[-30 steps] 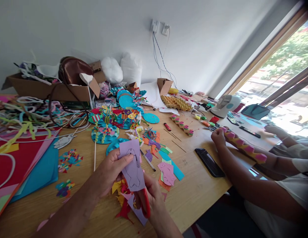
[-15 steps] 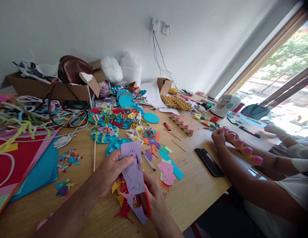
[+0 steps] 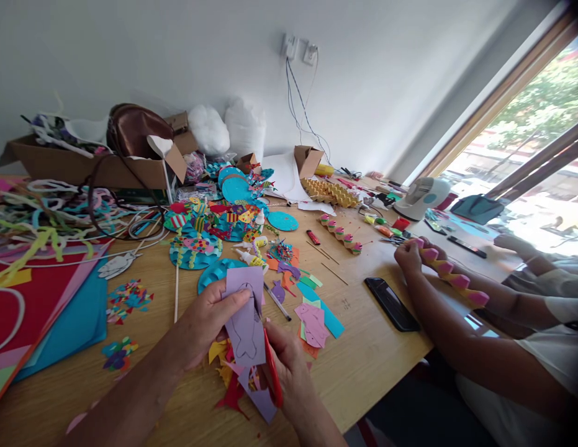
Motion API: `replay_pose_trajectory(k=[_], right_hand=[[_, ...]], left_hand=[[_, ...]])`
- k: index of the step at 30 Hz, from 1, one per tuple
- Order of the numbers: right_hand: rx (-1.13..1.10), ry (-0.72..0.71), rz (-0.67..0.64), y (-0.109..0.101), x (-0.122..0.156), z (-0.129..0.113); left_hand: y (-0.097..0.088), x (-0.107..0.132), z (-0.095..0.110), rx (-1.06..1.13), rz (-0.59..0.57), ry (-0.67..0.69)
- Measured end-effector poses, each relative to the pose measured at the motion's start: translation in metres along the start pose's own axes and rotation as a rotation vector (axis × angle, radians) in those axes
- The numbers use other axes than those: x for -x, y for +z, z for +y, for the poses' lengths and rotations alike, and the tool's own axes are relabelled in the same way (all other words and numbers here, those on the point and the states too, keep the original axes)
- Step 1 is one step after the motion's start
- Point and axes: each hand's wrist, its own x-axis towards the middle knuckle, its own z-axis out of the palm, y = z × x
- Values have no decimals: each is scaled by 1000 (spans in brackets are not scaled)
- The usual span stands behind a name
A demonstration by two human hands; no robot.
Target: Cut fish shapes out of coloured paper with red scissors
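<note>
My left hand [image 3: 205, 323] pinches a lilac paper sheet [image 3: 244, 313] with a fish outline drawn on it, holding it upright above the wooden table [image 3: 363, 347]. My right hand [image 3: 289, 366] is closed round red-handled scissors [image 3: 271, 366], whose blades meet the sheet's right edge. Below both hands lie coloured paper offcuts [image 3: 233, 385] in red, yellow and lilac.
Another person at the right holds a yellow and pink paper strip [image 3: 451, 276]. A black phone [image 3: 392, 304] lies near them. Paper fish, teal discs [image 3: 195, 251], a pencil [image 3: 275, 301], glue bottles, sticks, coloured sheets [image 3: 41, 310] at left, and a cardboard box [image 3: 97, 164] at the back.
The lilac sheet has turned a little and the scissors have moved up along its right edge. The other person's paper strip has dipped slightly.
</note>
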Motion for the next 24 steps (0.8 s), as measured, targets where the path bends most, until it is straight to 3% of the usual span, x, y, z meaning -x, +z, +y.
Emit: replay_pose_trajectory(k=[11, 24], right_hand=[[-118, 20, -17, 5, 1, -2], [-43, 53, -9, 2, 1, 0]], left_hand=[[7, 4, 5, -22, -13, 27], [5, 3, 3, -66, 21, -26]])
